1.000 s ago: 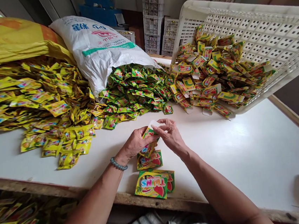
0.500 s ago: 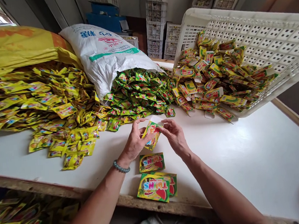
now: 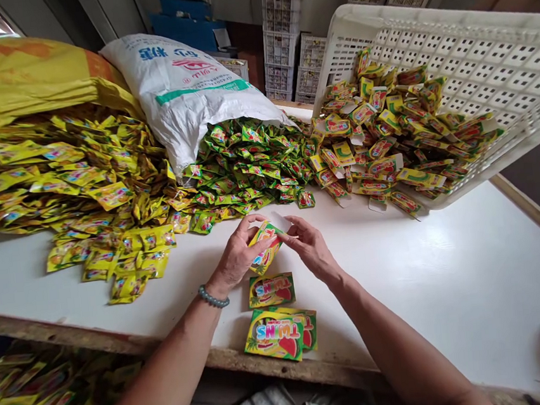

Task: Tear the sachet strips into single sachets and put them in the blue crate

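Observation:
Between both hands, a small yellow-green box [image 3: 265, 247] with a raised white flap is held tilted above the table. My left hand [image 3: 240, 254] grips its left side, thumb across the front. At the upper right edge by the flap, my right hand [image 3: 310, 243] pinches the box between thumb and fingers. Just below lies one flat printed box [image 3: 271, 290]. Nearer the table's front edge, another box [image 3: 273, 336] overlaps one more beneath it. Beyond the hands are green packets [image 3: 247, 166], with yellow packets [image 3: 121, 248] to the left.
A tipped white basket [image 3: 472, 68] at the right spills many small boxes [image 3: 382, 134] onto the white table [image 3: 439, 275]. A yellow sack [image 3: 38, 78] and a white sack [image 3: 191, 82] lie at the back left. More packets [image 3: 36, 403] sit below the table edge. Stacked crates [image 3: 278, 42] stand behind.
The held box has shifted slightly left, and its white flap now shows more upright between the fingers. Both hands still hold it. The whole view has moved a little.

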A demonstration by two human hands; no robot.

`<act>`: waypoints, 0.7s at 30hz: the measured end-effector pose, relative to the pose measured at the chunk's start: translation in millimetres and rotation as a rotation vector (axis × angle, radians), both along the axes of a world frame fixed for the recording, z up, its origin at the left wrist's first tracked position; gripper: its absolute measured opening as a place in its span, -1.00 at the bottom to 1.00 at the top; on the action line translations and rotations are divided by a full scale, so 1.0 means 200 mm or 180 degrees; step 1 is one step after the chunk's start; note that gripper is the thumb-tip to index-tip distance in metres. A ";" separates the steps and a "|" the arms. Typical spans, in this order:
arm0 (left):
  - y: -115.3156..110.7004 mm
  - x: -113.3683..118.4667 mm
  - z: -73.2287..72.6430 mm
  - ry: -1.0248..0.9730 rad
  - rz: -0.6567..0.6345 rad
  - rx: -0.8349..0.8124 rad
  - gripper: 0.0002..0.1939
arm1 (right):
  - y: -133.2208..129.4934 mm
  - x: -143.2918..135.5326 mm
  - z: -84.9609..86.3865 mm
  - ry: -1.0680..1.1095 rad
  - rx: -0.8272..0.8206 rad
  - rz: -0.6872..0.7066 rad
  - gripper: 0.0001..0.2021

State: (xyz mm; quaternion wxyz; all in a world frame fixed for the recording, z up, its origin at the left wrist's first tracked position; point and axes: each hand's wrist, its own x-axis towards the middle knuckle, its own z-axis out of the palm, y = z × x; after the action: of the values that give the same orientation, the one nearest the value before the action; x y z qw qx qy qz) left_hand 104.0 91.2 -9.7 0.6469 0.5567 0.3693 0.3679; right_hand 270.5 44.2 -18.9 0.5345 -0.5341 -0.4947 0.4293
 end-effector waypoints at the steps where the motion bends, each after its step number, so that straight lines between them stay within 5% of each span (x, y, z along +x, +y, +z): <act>1: 0.00 0.00 0.01 -0.0028 0.0062 -0.0023 -0.44 | 0.00 0.00 0.01 -0.0170 0.0102 0.0006 -0.63; 7: 0.00 -0.01 0.02 -0.0066 0.0138 -0.0123 -0.40 | -0.05 -0.02 0.10 -0.0587 0.0320 0.0023 -0.75; 14: 0.01 -0.01 -0.01 -0.0144 0.0199 -0.0108 -0.53 | -0.01 -0.07 0.04 0.0864 -0.0190 0.0120 -0.70; 21: -0.01 0.00 0.01 -0.0039 0.0179 -0.0074 -0.51 | -0.01 -0.03 0.03 0.0977 -0.0659 -0.0310 -0.70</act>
State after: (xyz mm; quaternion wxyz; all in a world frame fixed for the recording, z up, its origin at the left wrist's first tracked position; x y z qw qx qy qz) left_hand 103.2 89.0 -7.8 0.6450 0.5362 0.3851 0.3850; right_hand 264.0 42.4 -12.2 0.5660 -0.5378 -0.3341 0.5280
